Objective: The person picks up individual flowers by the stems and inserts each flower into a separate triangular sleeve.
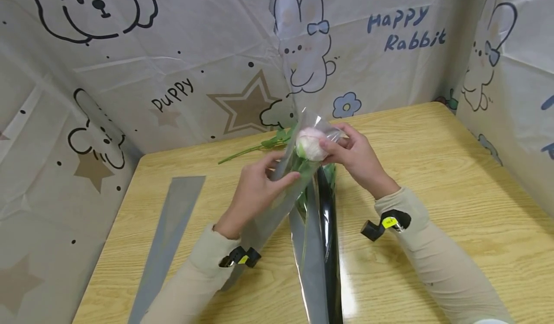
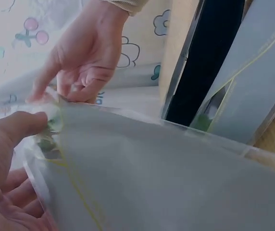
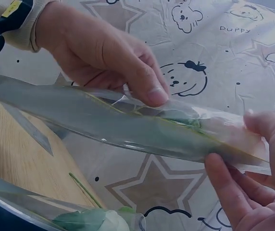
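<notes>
A pale pink flower [image 1: 310,143] with green leaves sits inside a clear and grey plastic flower sleeve [image 1: 259,223], held slanted above the table. My left hand [image 1: 256,182] pinches the sleeve below the bloom, thumb in front and fingers behind. At the sleeve's open upper end, my right hand [image 1: 355,155] grips the plastic beside the bloom. In the right wrist view, the bloom [image 3: 224,130] shows blurred through the plastic between both hands. The left wrist view shows the sleeve's grey face [image 2: 137,168] with a thin yellow line.
Beneath the hands lie a grey sleeve [image 1: 309,266] and a black one [image 1: 330,247], with a whitish flower [image 3: 109,221] in a sleeve there. A flat grey sleeve [image 1: 173,223] lies at left. A green stem [image 1: 242,154] lies behind, near the printed cloth wall [image 1: 195,26].
</notes>
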`<state>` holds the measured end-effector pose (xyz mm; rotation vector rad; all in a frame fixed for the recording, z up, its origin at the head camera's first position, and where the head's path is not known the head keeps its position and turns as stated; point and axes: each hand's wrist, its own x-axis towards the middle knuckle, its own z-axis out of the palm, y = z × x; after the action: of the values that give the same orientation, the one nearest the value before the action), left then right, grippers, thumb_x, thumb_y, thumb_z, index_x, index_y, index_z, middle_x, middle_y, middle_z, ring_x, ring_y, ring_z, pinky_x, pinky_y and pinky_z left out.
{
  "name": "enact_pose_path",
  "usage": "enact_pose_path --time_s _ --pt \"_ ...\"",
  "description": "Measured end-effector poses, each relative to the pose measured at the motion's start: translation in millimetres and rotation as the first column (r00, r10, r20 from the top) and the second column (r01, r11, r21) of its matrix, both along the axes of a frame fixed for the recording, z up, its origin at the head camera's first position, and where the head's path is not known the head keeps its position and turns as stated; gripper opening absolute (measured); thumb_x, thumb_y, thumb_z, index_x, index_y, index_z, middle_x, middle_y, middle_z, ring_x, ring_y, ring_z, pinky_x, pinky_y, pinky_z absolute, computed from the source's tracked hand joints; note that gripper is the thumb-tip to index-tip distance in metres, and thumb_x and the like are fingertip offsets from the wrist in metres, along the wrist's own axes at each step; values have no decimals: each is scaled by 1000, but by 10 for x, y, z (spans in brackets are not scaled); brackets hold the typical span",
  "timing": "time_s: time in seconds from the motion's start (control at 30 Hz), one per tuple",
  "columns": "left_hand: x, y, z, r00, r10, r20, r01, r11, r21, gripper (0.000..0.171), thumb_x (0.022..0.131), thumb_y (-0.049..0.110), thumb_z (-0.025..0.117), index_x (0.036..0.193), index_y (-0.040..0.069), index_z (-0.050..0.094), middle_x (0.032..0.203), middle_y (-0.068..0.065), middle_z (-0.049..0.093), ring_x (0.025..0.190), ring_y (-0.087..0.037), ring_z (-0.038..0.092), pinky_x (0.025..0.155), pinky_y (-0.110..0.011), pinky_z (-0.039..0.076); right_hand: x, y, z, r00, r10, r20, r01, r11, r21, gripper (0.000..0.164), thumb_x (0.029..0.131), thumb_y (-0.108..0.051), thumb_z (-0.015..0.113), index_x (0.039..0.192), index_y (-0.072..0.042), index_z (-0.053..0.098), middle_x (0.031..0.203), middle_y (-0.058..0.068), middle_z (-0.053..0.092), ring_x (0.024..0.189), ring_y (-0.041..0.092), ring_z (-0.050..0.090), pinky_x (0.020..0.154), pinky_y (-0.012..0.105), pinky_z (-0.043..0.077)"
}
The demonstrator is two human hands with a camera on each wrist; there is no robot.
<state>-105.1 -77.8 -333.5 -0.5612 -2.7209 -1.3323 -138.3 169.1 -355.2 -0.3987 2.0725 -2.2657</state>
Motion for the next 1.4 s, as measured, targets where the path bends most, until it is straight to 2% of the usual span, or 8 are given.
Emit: enact_pose_path --time_s 0.23,0.37,0.63,0.77,0.9,1.13,1.27,1.4 --pt "-166 -129 -96 972 106 212 -138 980 144 42 92 39 79 125 14 69 115 -11 76 104 -26 76 87 -41 64 -14 10 8 1000 3 0 -3 1000 28 41 105 -23 61 140 -9 46 108 3 77 90 15 77 86 28 65" --pt "-234 -226 -161 938 131 321 -217 944 249 46 93 40 76 128 13 64 119 -10 74 105 -21 75 85 -34 61 -23 21 21 1000 -23 4 23 998 61 43 105 -32 61 139 -9 47 113 14 75 93 15 77 88 28 64" --pt "-277 -371 -462 878 167 449 -331 889 316 43 99 37 70 125 10 49 110 -8 72 86 -10 59 77 -25 51 -42 28 17 999 -29 23 27 995 93 37 106 -35 60 131 -10 51 112 12 75 95 14 77 89 27 64" --pt "-275 -382 -646 834 146 532 -390 839 380 39 101 33 66 122 11 41 116 -11 71 89 -7 66 78 -24 56 -53 27 4 998 -22 52 17 994 111 32 106 -32 59 128 -9 54 112 12 74 95 13 77 90 27 64" --pt "-245 -386 -816 799 143 584 -452 783 427 36 102 28 65 119 11 39 96 -1 65 76 -5 60 70 -23 53 -57 25 -14 998 -19 64 12 993 121 31 107 -30 58 128 -8 54 109 7 74 95 13 76 90 28 64" --pt "-212 -400 -984 797 134 589 -451 780 433 40 102 25 65 125 7 37 98 -2 66 76 -5 62 68 -23 54 -74 25 -56 998 -17 52 11 992 129 31 106 -31 59 127 -8 55 106 5 74 94 14 76 89 28 64" --pt "-218 -441 -993 809 147 569 -437 798 415 44 102 28 65 129 7 37 106 -8 70 79 -7 65 70 -24 56 -76 19 -76 999 -17 49 10 990 143 34 106 -31 59 127 -5 55 106 5 73 94 14 76 89 28 64" --pt "-278 -515 -947 802 176 571 -464 785 411 48 102 30 65 133 7 38 117 -13 68 86 -8 67 76 -24 56 -89 26 -92 998 -17 60 8 988 156 41 107 -30 58 131 2 52 111 13 73 94 14 76 89 29 64"
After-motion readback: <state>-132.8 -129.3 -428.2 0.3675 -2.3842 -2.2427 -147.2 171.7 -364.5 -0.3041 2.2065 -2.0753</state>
